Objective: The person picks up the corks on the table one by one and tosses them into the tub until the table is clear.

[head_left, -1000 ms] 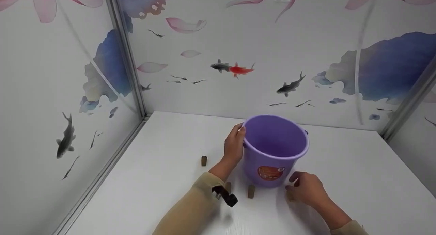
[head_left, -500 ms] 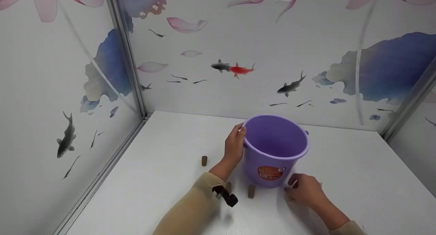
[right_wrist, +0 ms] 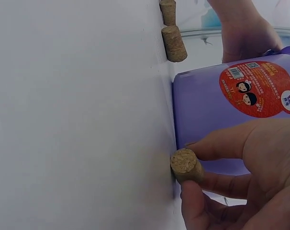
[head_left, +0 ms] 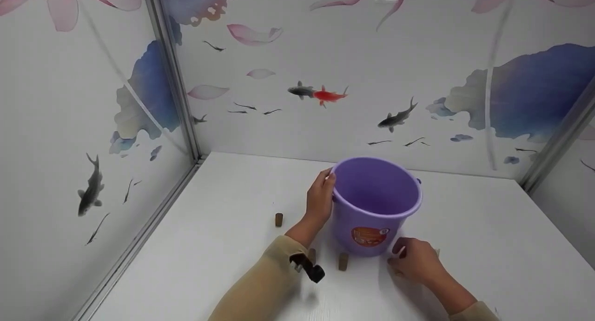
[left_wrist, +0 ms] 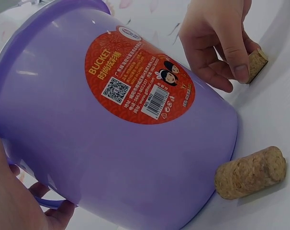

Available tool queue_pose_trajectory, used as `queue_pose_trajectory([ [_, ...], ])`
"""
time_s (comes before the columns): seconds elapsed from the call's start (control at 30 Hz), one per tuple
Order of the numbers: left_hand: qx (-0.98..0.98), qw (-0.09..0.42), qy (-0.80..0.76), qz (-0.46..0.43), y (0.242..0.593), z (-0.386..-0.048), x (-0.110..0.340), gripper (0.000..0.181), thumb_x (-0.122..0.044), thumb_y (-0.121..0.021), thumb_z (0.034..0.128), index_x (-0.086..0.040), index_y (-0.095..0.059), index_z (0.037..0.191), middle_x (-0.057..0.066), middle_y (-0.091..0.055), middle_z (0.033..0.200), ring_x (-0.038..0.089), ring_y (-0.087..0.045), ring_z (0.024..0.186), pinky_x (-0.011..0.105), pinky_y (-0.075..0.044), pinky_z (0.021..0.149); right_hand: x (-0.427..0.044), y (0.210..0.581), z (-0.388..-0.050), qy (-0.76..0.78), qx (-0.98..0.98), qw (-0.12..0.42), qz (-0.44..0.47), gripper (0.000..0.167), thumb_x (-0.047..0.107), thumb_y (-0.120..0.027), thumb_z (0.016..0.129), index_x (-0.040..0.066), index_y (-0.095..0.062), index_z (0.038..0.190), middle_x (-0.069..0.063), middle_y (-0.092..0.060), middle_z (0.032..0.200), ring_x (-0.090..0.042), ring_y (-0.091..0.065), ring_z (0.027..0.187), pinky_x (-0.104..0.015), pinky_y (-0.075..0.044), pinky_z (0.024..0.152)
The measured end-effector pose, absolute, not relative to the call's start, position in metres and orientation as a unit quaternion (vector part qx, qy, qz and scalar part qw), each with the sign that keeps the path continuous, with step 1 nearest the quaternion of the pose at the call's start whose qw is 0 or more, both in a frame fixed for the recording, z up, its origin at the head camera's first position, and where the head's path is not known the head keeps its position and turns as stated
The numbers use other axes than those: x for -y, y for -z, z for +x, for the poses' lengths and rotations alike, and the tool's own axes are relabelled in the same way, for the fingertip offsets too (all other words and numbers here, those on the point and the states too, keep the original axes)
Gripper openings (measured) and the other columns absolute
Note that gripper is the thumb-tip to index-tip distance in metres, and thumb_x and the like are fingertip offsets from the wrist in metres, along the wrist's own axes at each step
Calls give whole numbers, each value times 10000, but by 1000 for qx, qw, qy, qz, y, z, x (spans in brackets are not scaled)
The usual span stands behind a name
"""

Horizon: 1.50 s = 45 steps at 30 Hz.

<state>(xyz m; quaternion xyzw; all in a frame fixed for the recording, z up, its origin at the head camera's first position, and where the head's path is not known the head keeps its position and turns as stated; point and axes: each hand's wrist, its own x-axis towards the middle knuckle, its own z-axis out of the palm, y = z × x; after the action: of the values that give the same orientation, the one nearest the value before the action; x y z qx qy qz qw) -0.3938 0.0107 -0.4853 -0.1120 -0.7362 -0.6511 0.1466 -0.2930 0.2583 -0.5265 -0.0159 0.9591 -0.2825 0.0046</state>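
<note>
A purple bucket [head_left: 367, 228] with a red round label stands upright on the white table. On its left side the left hand [head_left: 320, 197] grips the rim and side; the left wrist view shows that hand's fingers [left_wrist: 63, 213] at the handle. Low by the bucket's right side is the right hand [head_left: 416, 260], its thumb and fingers pinching a cork [right_wrist: 186, 164], which stands on the table close to the bucket in the right wrist view. In front of the bucket another cork [head_left: 343, 261] stands upright.
One cork [head_left: 279, 219] stands left of the bucket, and another cork [head_left: 312, 256] is partly behind the left wrist. White panels [head_left: 260, 125] printed with fish and petals rise behind and beside the table [head_left: 209, 246]. A small pale object [head_left: 437, 252] shows behind the right hand.
The right hand has shifted very slightly, and a small pale object now shows behind it. The left hand and the bucket have stayed in place.
</note>
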Motion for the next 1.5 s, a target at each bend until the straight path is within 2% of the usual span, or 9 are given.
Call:
queue_pose_trajectory([
  [0.27, 734, 142, 653, -120, 484, -393, -11, 448, -391, -446, 1118, -150, -639, 1443, 119, -720, 1318, 155, -621, 1018, 318, -516, 866, -258, 527, -293, 289, -957, 7, -13, 167, 105, -826, 785, 74, -722, 912, -21, -679, 742, -168, -604, 675, -314, -483, 600],
  [0.57, 737, 137, 651, -119, 483, -392, -10, 438, -403, -438, 1129, -166, -639, 1438, 143, -725, 1220, 113, -598, 908, 289, -507, 790, -258, 530, -294, 292, -956, 7, -27, 165, 59, -815, 736, 74, -718, 869, -14, -680, 714, -164, -613, 658, -313, -497, 592],
  [0.8, 738, 139, 651, -113, 483, -393, -10, 438, -405, -441, 1123, -175, -641, 1438, 99, -725, 1254, 123, -609, 976, 290, -508, 833, -257, 529, -294, 292, -956, 6, -35, 164, 46, -814, 732, 78, -712, 857, -7, -679, 690, -158, -611, 630, -305, -490, 584],
  [1.17, 736, 136, 653, -115, 482, -394, -9, 444, -413, -444, 1119, -178, -633, 1445, 79, -720, 1201, 107, -592, 923, 271, -502, 790, -256, 527, -293, 279, -959, -14, -56, 146, 23, -789, 716, 106, -672, 746, 18, -617, 659, -154, -544, 652, -307, -447, 599],
  [1.4, 731, 135, 658, -122, 485, -393, -10, 456, -416, -434, 1119, -179, -631, 1455, 103, -724, 1300, 199, -659, 1022, 293, -522, 829, -255, 530, -291, 277, -959, -17, -57, 171, -1, -772, 715, 111, -644, 706, 25, -579, 635, -149, -515, 616, -283, -404, 566],
  [1.5, 731, 135, 658, -124, 487, -392, -9, 456, -411, -436, 1117, -177, -631, 1456, 116, -725, 1308, 178, -661, 1008, 291, -523, 830, -254, 532, -291, 276, -960, -16, -55, 178, -4, -765, 713, 112, -632, 696, 24, -575, 631, -150, -514, 609, -281, -403, 561],
])
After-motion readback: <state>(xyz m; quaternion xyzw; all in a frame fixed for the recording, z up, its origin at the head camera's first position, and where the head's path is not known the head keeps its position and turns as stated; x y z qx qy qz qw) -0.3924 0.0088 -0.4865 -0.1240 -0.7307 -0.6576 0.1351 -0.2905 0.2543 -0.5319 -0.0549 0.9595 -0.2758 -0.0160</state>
